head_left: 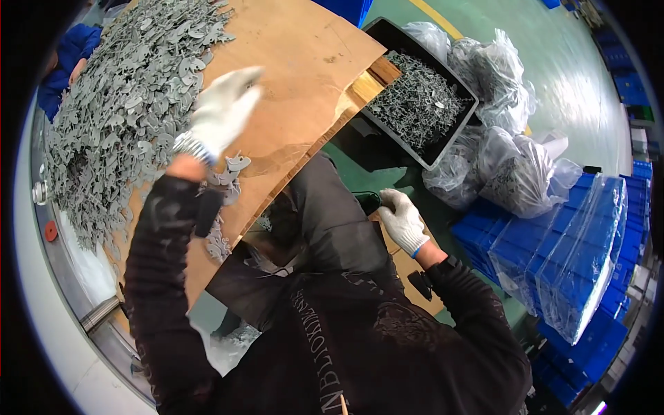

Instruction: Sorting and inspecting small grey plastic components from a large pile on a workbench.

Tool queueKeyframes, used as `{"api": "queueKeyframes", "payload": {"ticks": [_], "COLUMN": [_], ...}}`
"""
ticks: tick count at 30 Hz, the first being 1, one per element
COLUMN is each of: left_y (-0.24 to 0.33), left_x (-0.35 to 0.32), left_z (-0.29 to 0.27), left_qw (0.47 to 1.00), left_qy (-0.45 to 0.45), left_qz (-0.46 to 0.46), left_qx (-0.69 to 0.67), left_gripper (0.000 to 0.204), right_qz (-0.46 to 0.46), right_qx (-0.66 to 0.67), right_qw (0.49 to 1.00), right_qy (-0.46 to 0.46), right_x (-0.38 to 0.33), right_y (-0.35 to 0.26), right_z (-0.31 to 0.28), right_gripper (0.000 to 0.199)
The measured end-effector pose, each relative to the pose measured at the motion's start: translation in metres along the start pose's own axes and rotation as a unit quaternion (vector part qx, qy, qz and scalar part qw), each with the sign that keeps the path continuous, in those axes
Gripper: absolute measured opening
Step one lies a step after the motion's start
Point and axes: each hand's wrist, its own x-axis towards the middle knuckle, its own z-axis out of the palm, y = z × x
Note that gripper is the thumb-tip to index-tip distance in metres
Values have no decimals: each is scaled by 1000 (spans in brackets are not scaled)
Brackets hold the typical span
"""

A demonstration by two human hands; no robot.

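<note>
My left hand [225, 111], in a white knit glove, is over the brown board-topped table [297, 62], at the right edge of a big heap of grey flat metal parts [131, 90]. Its fingers are stretched out, slightly blurred, and no part shows in them. A few loose grey parts [232, 173] lie below that wrist, with more along the table's near edge. My right hand [402, 220], gloved too, hangs beside my right knee, away from the table. Its fingers are loosely bent, and nothing shows in them.
A black bin [472, 107] full of small grey parts stands at the table's right corner. Clear plastic bags [515, 169] and wrapped blue crates [553, 242] fill the right side. At the far left, another person's blue sleeve [76, 45] shows by the heap.
</note>
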Motion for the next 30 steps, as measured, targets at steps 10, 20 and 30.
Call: {"api": "queueKeyframes", "payload": {"ticks": [10, 20, 30], "left_y": [-92, -98, -100], "left_x": [-208, -300, -311], "left_z": [-54, -34, -16], "left_qw": [978, 930, 895], "left_qy": [131, 230, 341], "left_qz": [-122, -261, -286], "left_qx": [107, 120, 14], "left_gripper": [41, 41, 38], "right_qz": [-389, -494, -524], "right_qx": [-4, -80, -249], "right_qw": [912, 865, 810], "right_qy": [131, 19, 81], "right_x": [73, 156, 159], "right_y": [-102, -237, -278], "right_z": [-18, 60, 135], "right_gripper": [27, 29, 47]}}
